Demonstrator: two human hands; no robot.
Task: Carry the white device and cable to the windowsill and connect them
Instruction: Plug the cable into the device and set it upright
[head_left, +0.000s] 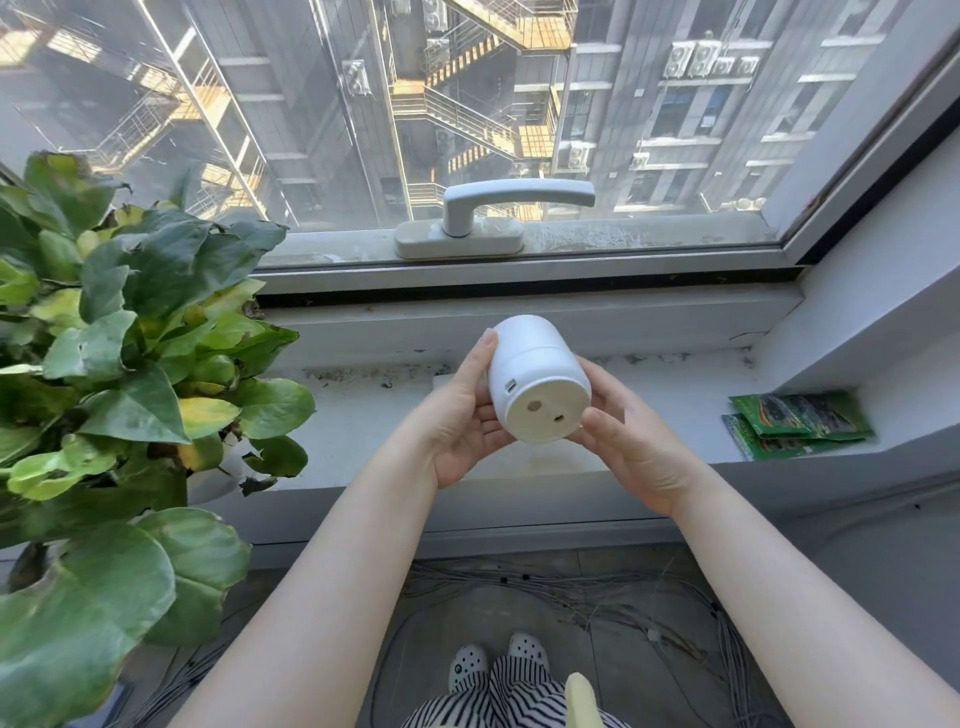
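I hold a white cylindrical device (535, 379) in both hands above the windowsill (363, 415). It is tipped on its side, with its flat underside facing me. A small port shows on its side wall at the left, and two small marks show on the underside. My left hand (462, 415) cups its left side, thumb along the body. My right hand (628, 436) grips the right edge of the base. I see no cable in either hand or on the sill.
A large leafy potted plant (119, 374) fills the left side, over the sill's left end. Green packets (795, 423) lie on the sill at the right. A window handle (493, 213) sits behind the device. Loose thin cables (597, 597) cover the floor.
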